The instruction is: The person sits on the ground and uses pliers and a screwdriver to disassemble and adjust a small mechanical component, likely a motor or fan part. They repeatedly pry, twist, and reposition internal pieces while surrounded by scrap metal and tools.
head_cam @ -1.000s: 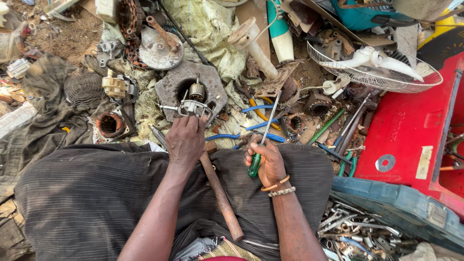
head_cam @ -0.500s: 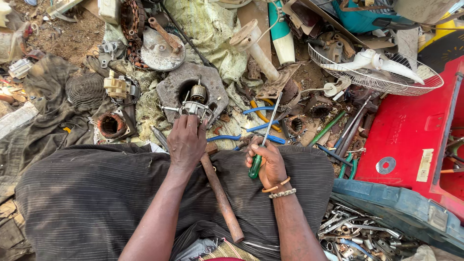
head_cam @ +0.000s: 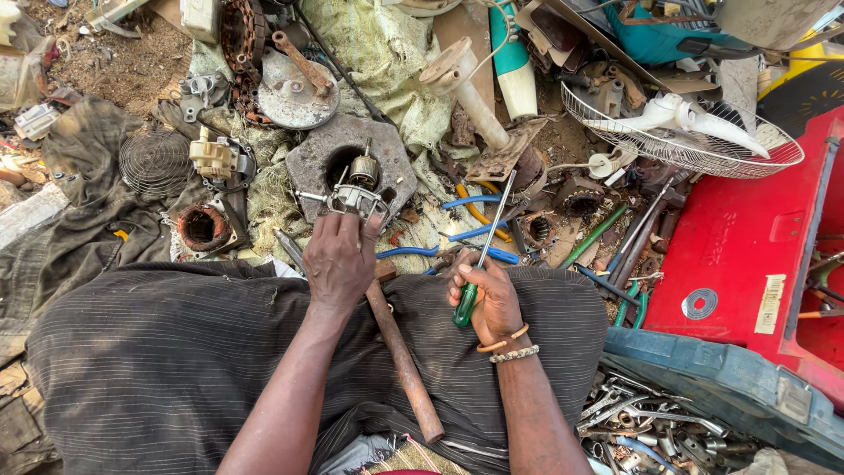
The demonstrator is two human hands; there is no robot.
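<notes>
The left hand [head_cam: 338,259] is gripping, fingers curled, the small metal motor bracket with its rotor [head_cam: 356,195], which is sitting on the grey round cast housing [head_cam: 309,163]. The right hand [head_cam: 491,299] is closing around the green-handled screwdriver [head_cam: 482,260], just right of that housing, shaft pointing away from the person. A rusty wooden-handled hammer [head_cam: 403,361] is lying across the dark striped lap cloth [head_cam: 158,352], below the housing.

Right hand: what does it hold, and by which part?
The right hand holds a screwdriver by its green handle, shaft pointing away from the person.
</notes>
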